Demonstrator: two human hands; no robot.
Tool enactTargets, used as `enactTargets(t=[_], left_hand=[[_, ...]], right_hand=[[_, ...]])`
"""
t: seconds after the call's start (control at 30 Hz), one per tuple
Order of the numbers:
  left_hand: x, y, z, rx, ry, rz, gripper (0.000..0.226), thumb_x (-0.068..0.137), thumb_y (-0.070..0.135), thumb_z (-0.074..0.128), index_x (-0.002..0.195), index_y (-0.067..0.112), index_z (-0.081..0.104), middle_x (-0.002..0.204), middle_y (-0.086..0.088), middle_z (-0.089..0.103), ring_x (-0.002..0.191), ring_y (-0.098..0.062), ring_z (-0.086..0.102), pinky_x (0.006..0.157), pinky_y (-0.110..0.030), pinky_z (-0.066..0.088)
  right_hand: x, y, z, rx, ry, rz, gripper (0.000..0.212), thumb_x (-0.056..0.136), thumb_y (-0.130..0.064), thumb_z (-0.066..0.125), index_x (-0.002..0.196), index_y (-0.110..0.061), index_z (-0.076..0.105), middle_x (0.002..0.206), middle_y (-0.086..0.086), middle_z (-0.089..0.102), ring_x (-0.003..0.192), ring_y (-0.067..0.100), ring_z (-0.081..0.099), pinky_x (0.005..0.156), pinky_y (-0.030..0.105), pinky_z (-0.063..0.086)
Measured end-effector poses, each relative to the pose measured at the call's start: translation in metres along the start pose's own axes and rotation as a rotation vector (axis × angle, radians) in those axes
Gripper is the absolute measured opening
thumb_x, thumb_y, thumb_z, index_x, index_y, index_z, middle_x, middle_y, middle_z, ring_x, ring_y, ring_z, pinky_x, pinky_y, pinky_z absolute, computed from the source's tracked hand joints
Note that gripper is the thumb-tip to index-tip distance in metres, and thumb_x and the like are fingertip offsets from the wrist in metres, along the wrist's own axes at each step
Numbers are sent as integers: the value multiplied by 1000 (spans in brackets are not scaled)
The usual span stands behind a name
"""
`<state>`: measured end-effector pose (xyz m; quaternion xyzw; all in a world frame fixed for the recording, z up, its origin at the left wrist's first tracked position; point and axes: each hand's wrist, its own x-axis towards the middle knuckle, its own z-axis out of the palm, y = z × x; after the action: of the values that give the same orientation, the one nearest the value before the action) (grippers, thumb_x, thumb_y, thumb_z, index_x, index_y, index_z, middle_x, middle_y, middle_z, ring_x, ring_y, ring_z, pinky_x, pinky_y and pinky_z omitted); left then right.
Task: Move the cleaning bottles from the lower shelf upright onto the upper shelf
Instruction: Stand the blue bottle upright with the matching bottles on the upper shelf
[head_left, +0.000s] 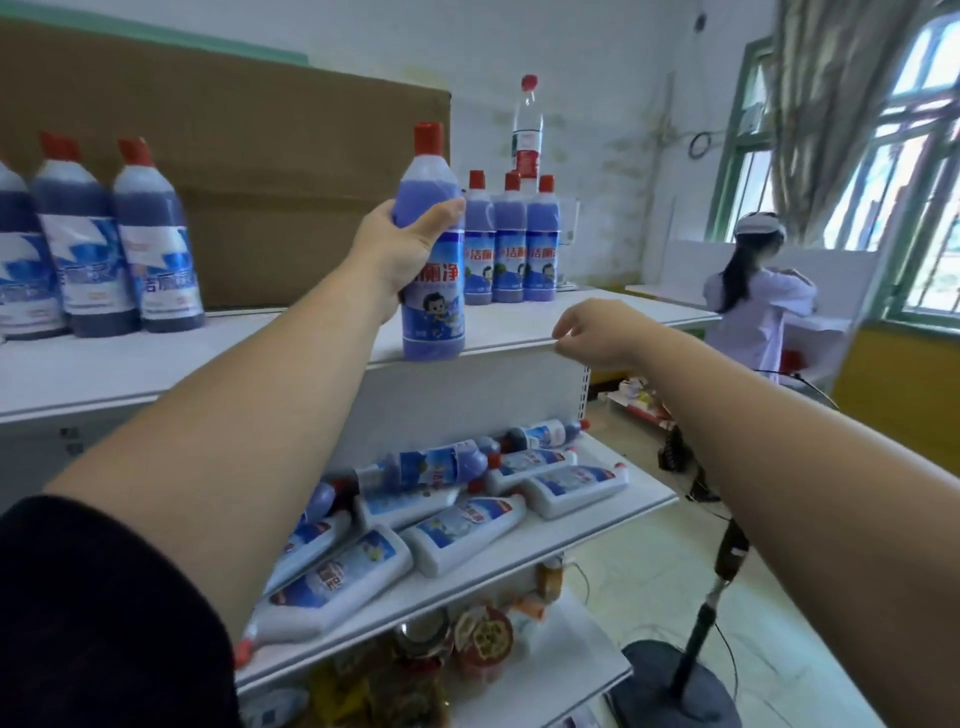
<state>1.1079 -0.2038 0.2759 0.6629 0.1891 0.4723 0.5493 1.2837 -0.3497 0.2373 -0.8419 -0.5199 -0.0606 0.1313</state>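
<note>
Now left hand (407, 248) grips bottle (434, 323), base perhaps touching upper shelf (156, 364); right hand (592, 333) slack, empty.

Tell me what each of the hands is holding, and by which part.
The left hand grips a blue bottle around its upper body, over the top of the label. The right hand holds nothing.
</note>
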Motion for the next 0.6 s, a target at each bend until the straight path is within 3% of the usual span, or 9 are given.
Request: enactTargets(t=[0.13, 0.27, 0.37, 0.6], left_hand=[[19, -10, 50, -26, -69, -19, 47, 80, 41, 81, 116, 18, 63, 103, -5, 75, 90, -23, 75, 81, -44, 62], [48, -22, 98, -23, -148, -46, 43, 81, 40, 81, 114, 19, 61, 102, -6, 74, 83, -21, 76, 67, -39, 62], [77, -34, 131, 37, -180, -47, 37, 80, 45, 81, 104, 24, 61, 107, -7, 73, 95, -26, 72, 82, -44, 60], [147, -51, 188, 219, -295, -68, 57, 76, 47, 83, 121, 17, 63, 111, -5, 72, 101, -26, 69, 93, -47, 55]], right_hand=[[4, 47, -8, 8, 28, 67, 32, 98, -28, 54, 127, -17, 64, 128, 7, 64, 116, 24, 58, 103, 39, 47], [18, 90, -14, -21, 45, 103, 33, 98, -29, 54, 126, -16, 66, 129, 7, 64, 115, 25, 59, 103, 40, 48], [37, 119, -20, -26, 49, 124, 32, 98, -27, 54, 125, -15, 66, 130, 7, 64, 117, 25, 59, 104, 40, 46], [100, 166, -28, -25, 57, 118, 30, 100, -24, 53, 122, -11, 67, 123, 7, 67, 113, 24, 59, 101, 36, 44]])
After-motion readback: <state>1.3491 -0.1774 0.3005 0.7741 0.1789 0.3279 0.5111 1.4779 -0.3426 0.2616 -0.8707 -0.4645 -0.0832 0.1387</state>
